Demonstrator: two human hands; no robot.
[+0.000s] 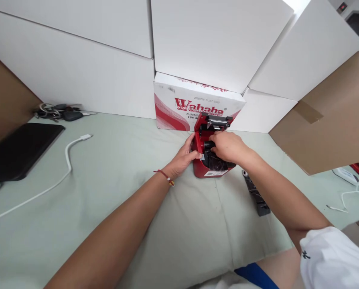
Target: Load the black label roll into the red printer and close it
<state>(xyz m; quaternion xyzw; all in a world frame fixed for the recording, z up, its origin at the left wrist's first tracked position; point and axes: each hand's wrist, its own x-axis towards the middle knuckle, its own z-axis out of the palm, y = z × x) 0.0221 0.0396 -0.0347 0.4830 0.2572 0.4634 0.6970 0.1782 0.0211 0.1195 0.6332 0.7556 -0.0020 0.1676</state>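
Observation:
A small red printer [199, 170] stands on the cloth, its hinged lid [215, 120] raised. My left hand [187, 155] grips its left side, thumb over the front rim and fingers along the wall. Inside the open body, my right hand [229, 147] has its fingers curled at a black roll [208, 145]; the fingertips are partly hidden. A sheet of dark, glossy film [217, 161] shows below that roll. Beside my right forearm lies a black strip-like piece [257, 196] with a small white-ringed roll end [244, 173].
Behind the printer is a white and red Wahaba carton [173, 106] against white boxes [197, 36]. Keys [61, 112], a black tablet-like slab [25, 148] and a white cable [67, 156] lie left. A cardboard box [332, 120] and another white cable [343, 202] are right.

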